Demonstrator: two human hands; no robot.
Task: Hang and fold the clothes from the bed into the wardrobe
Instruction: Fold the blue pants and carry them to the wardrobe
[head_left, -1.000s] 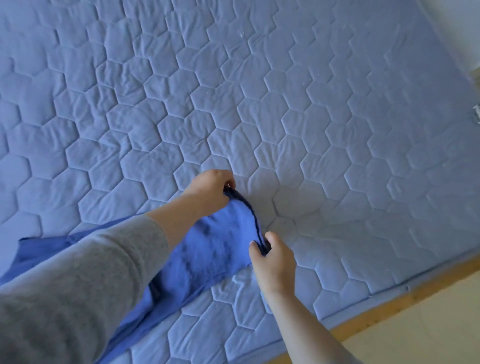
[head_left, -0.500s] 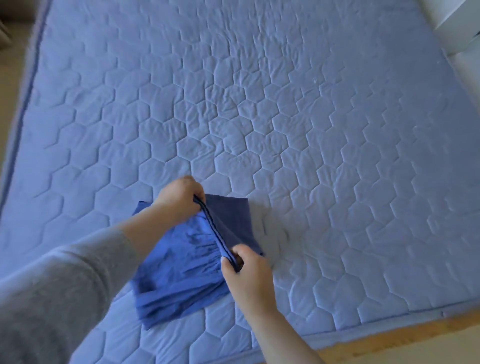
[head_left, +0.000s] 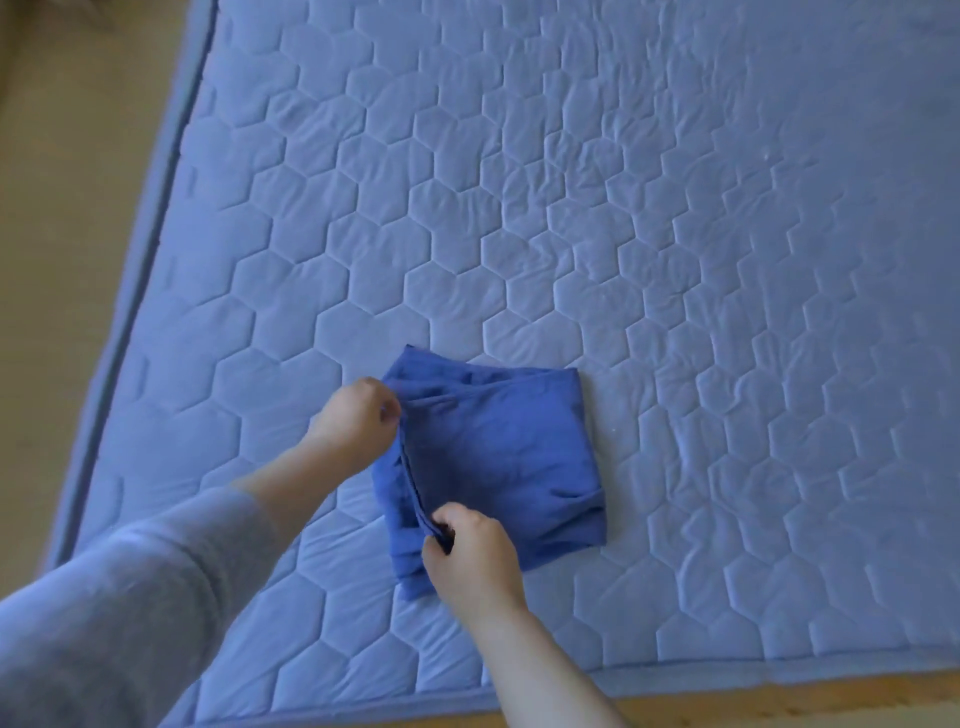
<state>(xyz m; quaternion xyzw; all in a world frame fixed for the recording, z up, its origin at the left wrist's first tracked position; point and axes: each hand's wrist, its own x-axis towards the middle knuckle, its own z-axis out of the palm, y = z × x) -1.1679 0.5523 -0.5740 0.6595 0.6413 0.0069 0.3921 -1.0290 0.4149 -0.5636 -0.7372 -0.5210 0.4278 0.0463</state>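
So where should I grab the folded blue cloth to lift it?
Probably take the folded blue cloth by its stacked edge on the left, coming from the near-left, where the left hand and right hand pinch it. The layers seem to end there, so a grip at each end should keep it closed.

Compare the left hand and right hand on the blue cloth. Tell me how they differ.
The left hand pinches the far end of the folded edge; the right hand pinches its near end. The left arm wears a grey sleeve; the right forearm is bare. Both hold the same edge of the blue cloth, which lies on the mattress.
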